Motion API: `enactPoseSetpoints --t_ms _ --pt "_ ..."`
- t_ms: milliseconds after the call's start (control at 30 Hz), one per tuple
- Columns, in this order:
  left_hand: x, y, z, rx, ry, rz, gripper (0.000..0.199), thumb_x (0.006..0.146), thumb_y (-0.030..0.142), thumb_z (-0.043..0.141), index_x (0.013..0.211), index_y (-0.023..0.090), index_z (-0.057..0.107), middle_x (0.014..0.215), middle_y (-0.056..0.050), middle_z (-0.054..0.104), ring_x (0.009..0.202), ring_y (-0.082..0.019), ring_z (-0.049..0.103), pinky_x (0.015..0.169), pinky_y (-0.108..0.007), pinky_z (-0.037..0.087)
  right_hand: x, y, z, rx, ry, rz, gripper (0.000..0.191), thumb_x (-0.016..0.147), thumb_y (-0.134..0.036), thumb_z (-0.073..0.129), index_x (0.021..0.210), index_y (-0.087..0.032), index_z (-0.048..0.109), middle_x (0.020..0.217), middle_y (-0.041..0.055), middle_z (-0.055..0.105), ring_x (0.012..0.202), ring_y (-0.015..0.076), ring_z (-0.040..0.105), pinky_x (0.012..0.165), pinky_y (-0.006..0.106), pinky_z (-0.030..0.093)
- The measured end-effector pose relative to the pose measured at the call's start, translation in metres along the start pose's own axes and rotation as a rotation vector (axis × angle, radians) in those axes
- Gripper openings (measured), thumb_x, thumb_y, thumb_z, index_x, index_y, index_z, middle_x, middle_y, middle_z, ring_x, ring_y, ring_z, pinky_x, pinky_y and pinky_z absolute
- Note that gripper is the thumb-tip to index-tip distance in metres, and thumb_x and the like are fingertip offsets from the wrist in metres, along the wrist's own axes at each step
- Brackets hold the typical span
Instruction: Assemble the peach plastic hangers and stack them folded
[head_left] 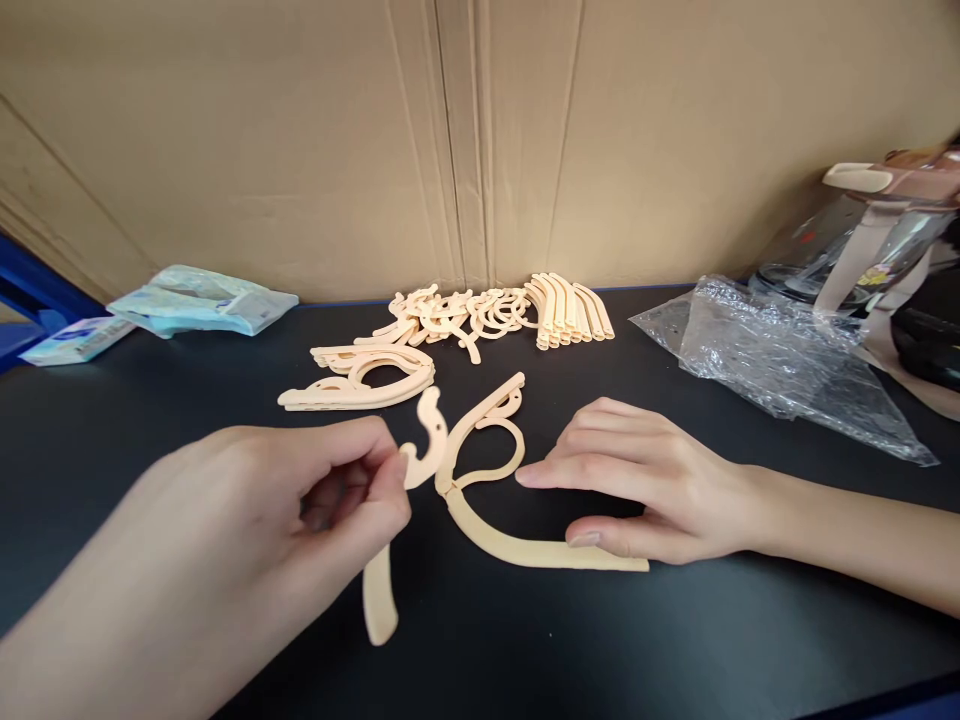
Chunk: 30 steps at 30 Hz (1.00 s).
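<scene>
Table (525, 650), matte black, carries the work. Left hand (285, 540), pinching a small hook piece (433, 440), could knock the frame (517, 551) askew by swinging low. Right hand (645, 480) is spread wide, gripping nothing, thumb by the frame's lower arm; uneven pressure might strain the joint. Between them, the frame looks pale, curved, bent open; the hook piece is S-shaped.

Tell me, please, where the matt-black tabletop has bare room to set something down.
One bare patch of tabletop lies nearside of the opened cream plastic hanger; another, left of the folded cream hangers, nearside of the pale-blue plastic packet. It is crowded at the back, where loose curved cream parts heap before the brown cardboard.
</scene>
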<state>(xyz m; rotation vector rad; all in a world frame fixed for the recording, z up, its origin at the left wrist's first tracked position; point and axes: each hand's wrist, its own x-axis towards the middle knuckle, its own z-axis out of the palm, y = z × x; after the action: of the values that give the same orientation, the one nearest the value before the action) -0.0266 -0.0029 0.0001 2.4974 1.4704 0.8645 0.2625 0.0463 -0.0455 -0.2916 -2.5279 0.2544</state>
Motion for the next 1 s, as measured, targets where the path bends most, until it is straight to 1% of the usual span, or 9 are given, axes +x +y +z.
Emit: enactPoseSetpoints --t_ms 100,167,267,433,533,633,767,867,1000 --pt "0.004 0.011 0.017 -0.197 -0.179 -0.100 0.038 0.098 0.035 0.046 0.063 0.021 0.049 0.053 0.006 0.037 0.045 -0.009 0.035 0.037 -0.018 0.030 -0.001 0.001 0.002 0.085 -0.003 0.015 0.051 0.104 -0.040 0.052 0.145 -0.011 0.047 0.109 0.0120 0.071 0.096 0.0188 0.064 0.085 0.034 0.049" --pt "0.004 0.017 0.031 -0.292 -0.217 -0.104 0.036 0.098 0.033 0.042 0.064 0.021 0.046 0.053 0.006 0.035 0.045 -0.008 0.032 0.038 -0.018 0.028 -0.002 -0.001 0.003 0.156 -0.019 0.029 0.059 0.104 -0.044 0.051 0.154 -0.014 0.037 0.121 0.0133 0.069 0.105 0.0196 0.065 0.091 0.035 0.050" --pt "0.002 0.023 0.049 -0.351 -0.275 -0.035 0.030 0.097 0.026 0.040 0.069 0.020 0.049 0.054 0.008 0.039 0.044 -0.007 0.033 0.040 -0.018 0.028 0.000 -0.007 0.002 0.237 -0.053 0.074 0.051 0.109 -0.037 0.040 0.155 -0.016 0.037 0.129 0.0122 0.068 0.111 0.0187 0.065 0.094 0.033 0.051" --pt "-0.003 0.019 0.054 -0.244 -0.176 0.143 0.021 0.100 0.021 0.049 0.080 0.022 0.055 0.061 0.008 0.051 0.051 -0.008 0.044 0.050 -0.020 0.036 0.006 -0.016 -0.004 0.466 0.020 0.297 0.030 0.107 -0.030 0.048 0.129 -0.018 0.064 0.118 0.0067 0.075 0.105 0.0150 0.071 0.089 0.025 0.054" --pt "-0.001 0.015 0.050 -0.128 -0.146 0.376 0.008 0.099 0.021 0.057 0.103 0.021 0.064 0.093 0.001 0.071 0.087 -0.015 0.063 0.078 -0.025 0.050 0.007 -0.010 -0.005 0.616 0.214 0.506 0.019 0.100 -0.034 0.062 0.107 -0.019 0.071 0.105 0.0041 0.078 0.097 0.0145 0.074 0.085 0.022 0.056" --pt "0.000 0.014 0.049 -0.041 -0.236 0.528 0.025 0.103 0.021 0.052 0.126 0.018 0.061 0.125 -0.005 0.069 0.113 -0.020 0.062 0.100 -0.031 0.047 0.006 0.002 -0.003 0.755 0.402 0.674 0.014 0.097 -0.033 0.067 0.095 -0.019 0.066 0.093 0.0032 0.077 0.088 0.0153 0.075 0.082 0.025 0.058" --pt "-0.001 0.012 0.050 0.027 -0.250 0.565 0.024 0.104 0.018 0.047 0.122 0.014 0.061 0.106 -0.006 0.072 0.093 -0.021 0.065 0.084 -0.033 0.051 0.006 0.013 -0.001 0.868 0.462 0.761 0.020 0.097 -0.030 0.065 0.110 -0.021 0.053 0.085 -0.0011 0.070 0.065 0.0106 0.066 0.062 0.022 0.055" --pt "0.000 0.009 0.049 0.085 -0.234 0.571 0.022 0.101 0.014 0.047 0.115 0.013 0.063 0.094 -0.005 0.070 0.079 -0.020 0.064 0.071 -0.034 0.049 0.007 0.014 0.000 0.868 0.399 0.793 0.026 0.100 -0.031 0.059 0.121 -0.022 0.046 0.076 -0.0049 0.063 0.053 0.0069 0.052 0.052 0.019 0.045" --pt "0.000 0.007 0.048 0.176 -0.128 0.560 0.020 0.096 0.013 0.049 0.107 0.013 0.066 0.085 -0.003 0.069 0.072 -0.019 0.063 0.063 -0.035 0.044 0.007 0.010 0.000 0.749 0.235 0.814 0.020 0.101 -0.036 0.055 0.109 -0.018 0.054 0.068 -0.0054 0.054 0.050 0.0063 0.041 0.044 0.018 0.035"
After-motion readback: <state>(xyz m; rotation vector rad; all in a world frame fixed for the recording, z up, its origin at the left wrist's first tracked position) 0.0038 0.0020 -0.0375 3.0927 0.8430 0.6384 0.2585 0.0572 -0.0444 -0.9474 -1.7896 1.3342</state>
